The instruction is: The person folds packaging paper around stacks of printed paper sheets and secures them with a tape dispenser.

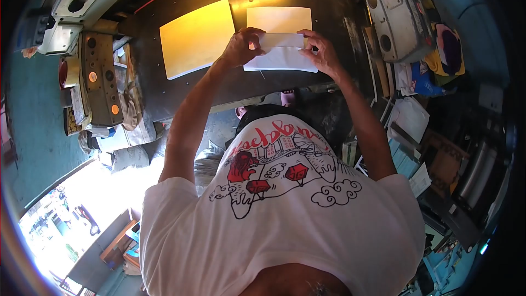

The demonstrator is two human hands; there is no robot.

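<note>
Between my two hands a white sheet of paper [283, 40] is held up, showing as a narrow, slightly curved band. My left hand [241, 48] is closed on its left end, thumb and fingers pinching the edge. At the other end my right hand [323, 53] pinches it the same way. Below the band, white paper [280, 60] extends toward me, and more white paper [278, 17] lies behind on the dark table. Left of my left hand sits a thick paper stack [197, 38], lit yellow.
The dark tabletop [148, 96] is dotted with small bright marks. Worn machine housings with round holes flank it at left [97, 77] and right [392, 16]. Cloths and a blue bag [426, 79] hang at the right. Several boards and papers crowd the lower right.
</note>
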